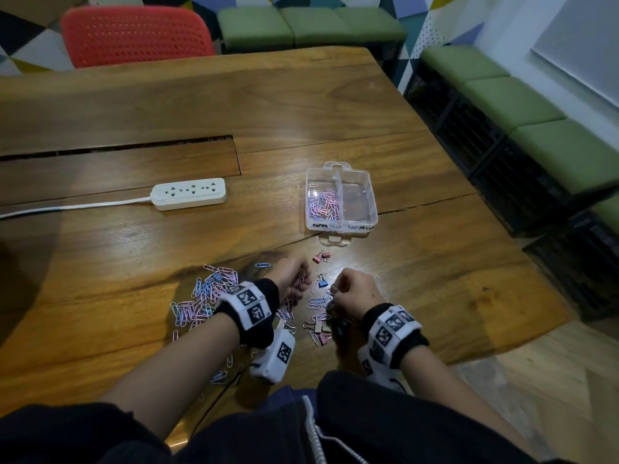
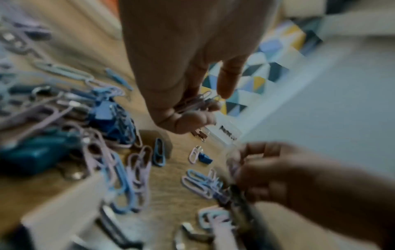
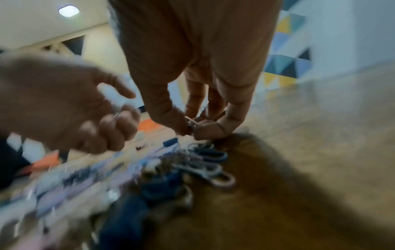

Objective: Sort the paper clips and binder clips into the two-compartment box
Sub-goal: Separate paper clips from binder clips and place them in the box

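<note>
The clear two-compartment box (image 1: pixel 371 209) stands beyond my hands; its left half holds pink and blue paper clips (image 1: pixel 323 204), while its right half looks bare. My left hand (image 1: pixel 296 276) is curled around a small bunch of paper clips (image 2: pixel 197 102) just above the table. Close beside it, my right hand (image 1: pixel 338 289) pinches a paper clip (image 3: pixel 193 121) between thumb and fingers, over a loose scatter of clips. A large pile of paper clips (image 1: pixel 204 296) lies to the left. A pink binder clip (image 1: pixel 318 257), a blue binder clip (image 1: pixel 322 283) and more binder clips (image 1: pixel 320 329) lie nearby.
A white power strip (image 1: pixel 189 193) with its cord lies at the left on the wooden table (image 1: pixel 435 262), behind a long slot. A red chair (image 1: pixel 134 35) stands at the far edge. Green benches (image 1: pixel 502 95) line the right side.
</note>
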Tool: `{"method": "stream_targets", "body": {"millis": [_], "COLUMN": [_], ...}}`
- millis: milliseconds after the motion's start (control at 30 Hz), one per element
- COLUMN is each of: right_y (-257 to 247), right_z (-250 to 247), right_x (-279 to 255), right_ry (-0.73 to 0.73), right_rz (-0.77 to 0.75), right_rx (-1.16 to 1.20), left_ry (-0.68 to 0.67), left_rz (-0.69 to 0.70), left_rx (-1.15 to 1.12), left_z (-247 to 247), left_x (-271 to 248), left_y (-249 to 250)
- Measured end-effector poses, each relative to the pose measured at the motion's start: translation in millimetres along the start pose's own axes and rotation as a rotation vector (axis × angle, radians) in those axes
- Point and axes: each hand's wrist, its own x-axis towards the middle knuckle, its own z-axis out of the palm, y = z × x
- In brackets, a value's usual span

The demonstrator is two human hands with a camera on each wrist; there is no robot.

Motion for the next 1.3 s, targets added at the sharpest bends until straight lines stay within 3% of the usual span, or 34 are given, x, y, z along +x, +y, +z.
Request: {"method": "stream_targets", "body": {"millis": [133,167,267,467,600,733,800,967,1067,1200,1300], "right_y": [7,9,18,34,35,41,45,42,40,36,32], "right_z": [-13,-16,-23,-25,-22,-12,-7,-5,-6,-4,-3], "right_x": [-1,-2,-3,-4,-5,-9,-11,-18,-20,-17,-15], "right_ry": [-0.037,-0.050,-0.086,-0.170,-0.193,-0.143,-0.120,-0.063,-0.053,-0.077,-0.054], "right_rz": [0.145,0.179,0.264,0.420,0.380,0.098,0.021,-0.078,-0.114,-0.115,-0.113], "right_rx": [0.636,0.771,1.016,1.197,1.058,0.357,0.122,-0.084,-0.129,-0.163,-0.164], "left_ry": [0.126,0.125,0.105,0.150,0.174,0.137,0.107,-0.009,-0.106,-0.220,-0.269], "left_rz": [0.238,0.254,0.249,0.292,0.332,0.385,0.376,0.283,0.219,0.075,0.109], "left_rx": [0.842,0.952,1.108,1.343,1.460,1.509,1.532,1.312,0.862,0.039,-0.172], "left_z": [8,10,15,26,33,39,38,21,9,-5,-7], "left_x": [12,13,15,12,12,10,8,8,8,3,-2], "left_y": [-10,-12,-17,-18,-22,-29,-29,-18,-8,-2,-1]}}
